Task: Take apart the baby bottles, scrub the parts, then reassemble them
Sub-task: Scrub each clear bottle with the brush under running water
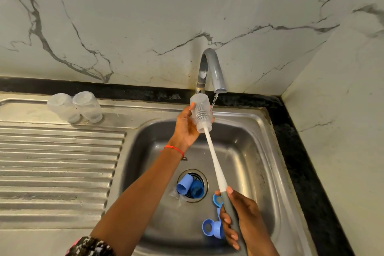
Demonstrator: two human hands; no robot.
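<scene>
Nearest us, our left forearm reaches up over the sink (257,131), and from the left we see two clear bottles (74,108) standing upside down on the steel worktop (52,162), then our left hand (186,129) with its fingers wrapped round a third bottle (200,114) held beside the running tap (209,70). Our right hand (241,218) grips the brush (214,164), whose bristles sit inside that bottle. We judge this the scrubbing step; next comes rinsing it, standing it with the others, then the blue caps (190,188) and rings (213,228) in the basin.
</scene>
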